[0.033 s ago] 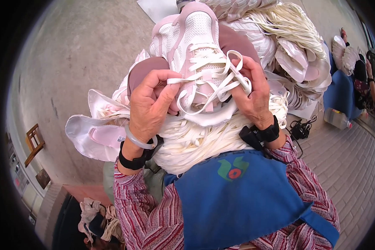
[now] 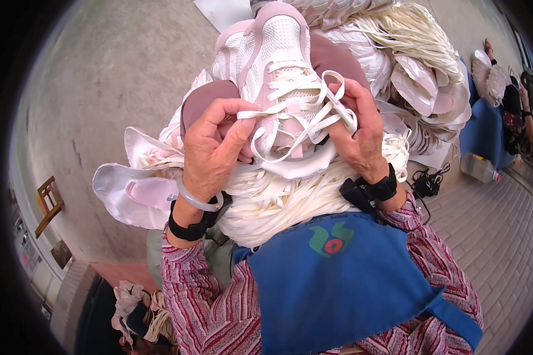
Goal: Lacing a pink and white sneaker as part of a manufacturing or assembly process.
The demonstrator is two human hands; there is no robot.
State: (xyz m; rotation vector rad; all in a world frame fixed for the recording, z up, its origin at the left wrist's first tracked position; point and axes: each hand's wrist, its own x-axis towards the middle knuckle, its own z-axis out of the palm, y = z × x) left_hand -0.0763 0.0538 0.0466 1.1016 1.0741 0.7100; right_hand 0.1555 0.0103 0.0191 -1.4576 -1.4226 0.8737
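Observation:
A white and pink shoe upper (image 2: 281, 44) lies across my knees, toe pointing away from me. White shoelace (image 2: 299, 117) runs crosswise through its eyelets, with loose loops over the tongue (image 2: 288, 133). My left hand (image 2: 214, 145) pinches one lace between thumb and forefinger, left of the shoe opening. On the other side, my right hand (image 2: 359, 127) is closed on the lace, which makes a raised loop beside the fingers. A thick bundle of white laces (image 2: 278, 204) rests on my lap below the shoe upper.
More shoe uppers (image 2: 139, 192) are stacked at my left. Another pile of uppers (image 2: 423, 89) with a lace bundle (image 2: 417, 35) stands at the far right. A plastic bottle (image 2: 479, 168) and a black cable (image 2: 427, 182) lie on the floor. Another person (image 2: 530, 118) sits at the right edge.

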